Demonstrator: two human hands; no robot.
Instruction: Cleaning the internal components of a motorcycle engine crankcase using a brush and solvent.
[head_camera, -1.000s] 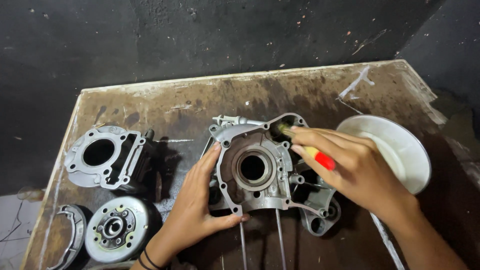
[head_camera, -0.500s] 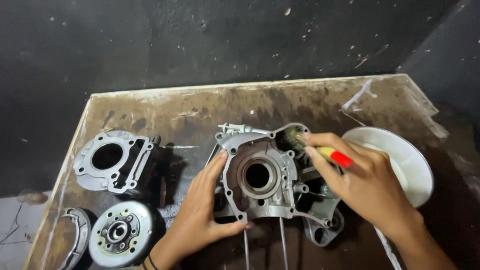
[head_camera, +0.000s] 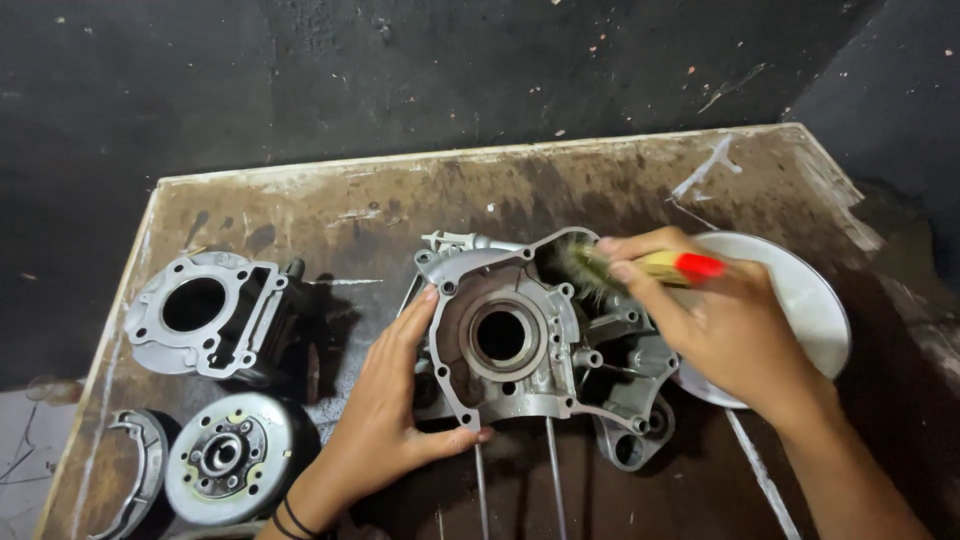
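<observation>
Brushing is under way at the centre of the frame, where a grey metal engine case (head_camera: 520, 340) lies flat on a stained, wet-looking wooden board (head_camera: 400, 200). The left hand (head_camera: 395, 410) is spread against the case's left and lower edge, thumb along the bottom rim and fingers up the side, pressing rather than gripping, so it is open and only steadying the part. The right hand (head_camera: 720, 320) is closed around a small brush (head_camera: 640, 268) with a yellow and red handle, and its bristles touch the case's upper right rim, just beside the round central bore. Judging from how things lie, the cleaning looks partway through: the flat face around the bore appears fairly bare and dull grey, while the ribbed pockets at the right and lower right look dark and grimy, so those seem left to do; how clean the underside is cannot be told. Behind the right hand, at the right of the frame, sits a white dish (head_camera: 810, 300). At the left lie a cylinder block (head_camera: 205, 315), a round flywheel-like part (head_camera: 225, 455) below it, and a curved brake shoe (head_camera: 140, 480) at the lower left corner. Two thin metal rods (head_camera: 550, 470) run down from the case toward the bottom edge.
</observation>
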